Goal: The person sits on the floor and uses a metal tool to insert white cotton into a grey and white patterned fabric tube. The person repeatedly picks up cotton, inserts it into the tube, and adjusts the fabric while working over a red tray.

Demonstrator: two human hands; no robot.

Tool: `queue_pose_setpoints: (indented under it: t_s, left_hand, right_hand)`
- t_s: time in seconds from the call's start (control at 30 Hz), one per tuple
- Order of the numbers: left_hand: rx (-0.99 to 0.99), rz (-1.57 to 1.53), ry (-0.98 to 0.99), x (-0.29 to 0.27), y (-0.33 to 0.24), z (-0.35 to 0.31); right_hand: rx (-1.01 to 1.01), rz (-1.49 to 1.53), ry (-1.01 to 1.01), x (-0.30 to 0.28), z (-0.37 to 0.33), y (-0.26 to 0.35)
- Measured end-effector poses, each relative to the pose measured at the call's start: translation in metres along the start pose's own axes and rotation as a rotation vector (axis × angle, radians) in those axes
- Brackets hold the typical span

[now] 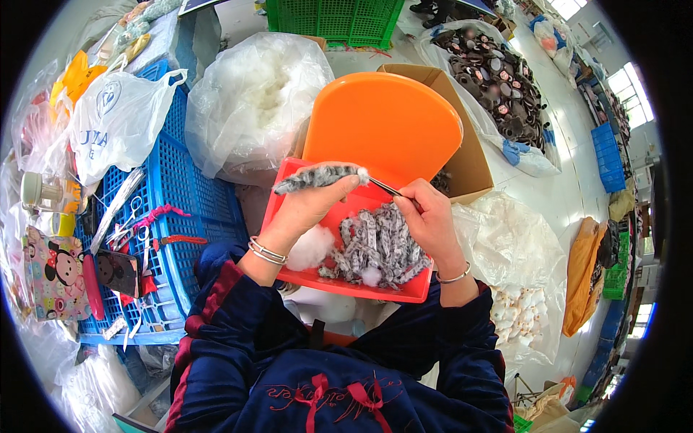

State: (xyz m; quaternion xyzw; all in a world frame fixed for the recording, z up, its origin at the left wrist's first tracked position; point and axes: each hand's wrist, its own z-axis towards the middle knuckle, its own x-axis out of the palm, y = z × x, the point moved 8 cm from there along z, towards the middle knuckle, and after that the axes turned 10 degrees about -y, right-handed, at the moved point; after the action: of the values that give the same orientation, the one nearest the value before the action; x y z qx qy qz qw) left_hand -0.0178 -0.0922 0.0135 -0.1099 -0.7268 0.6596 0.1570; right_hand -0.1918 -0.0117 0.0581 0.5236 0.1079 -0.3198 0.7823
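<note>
While the left hand (pixel 307 211) grasps one grey striped plush tube (pixel 314 178) above the red tray (pixel 354 289), the right hand (pixel 431 220) grips one thin dark tool (pixel 384 187), its tip at the white tuft (pixel 362 173) on the tube's end. One orange panel (pixel 382 119) rises just beyond the tray's far edge; bare red shows beneath the hands. Inside lie two white stuffing clumps (pixel 310 249), one large, one small, and grey pieces (pixel 386 242) too tangled to count. One blue crate (pixel 216 209) stands left of the tray.
</note>
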Motion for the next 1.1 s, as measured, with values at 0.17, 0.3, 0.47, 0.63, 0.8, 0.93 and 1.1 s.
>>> queue_pose_setpoints:
  t_s: [0.17, 0.3, 0.47, 0.63, 0.8, 0.93, 1.1]
  left_hand:
    - [-0.016, -0.148, 0.02, 0.001, 0.004, 0.003]
    - [-0.022, -0.088, -0.002, -0.001, 0.009, 0.003]
    - [-0.081, 0.007, 0.025, -0.001, 0.008, 0.001]
    - [-0.078, 0.073, 0.031, 0.002, 0.002, -0.001]
    - [-0.106, 0.02, 0.127, 0.015, 0.009, -0.005]
    - [-0.125, -0.054, 0.076, 0.013, 0.01, -0.003]
    - [-0.215, -0.246, -0.045, 0.001, 0.025, 0.004]
  right_hand:
    - [-0.002, -0.052, 0.026, -0.001, 0.0, 0.003]
    - [-0.01, -0.082, 0.037, -0.002, 0.0, 0.004]
    - [-0.009, -0.085, 0.067, -0.002, -0.001, 0.004]
    - [-0.039, -0.094, 0.104, -0.002, -0.002, 0.006]
    - [0.014, -0.076, 0.186, 0.008, -0.005, 0.005]
    - [0.059, -0.078, 0.18, 0.006, -0.003, 0.005]
    - [0.1, -0.018, 0.075, -0.009, -0.002, -0.007]
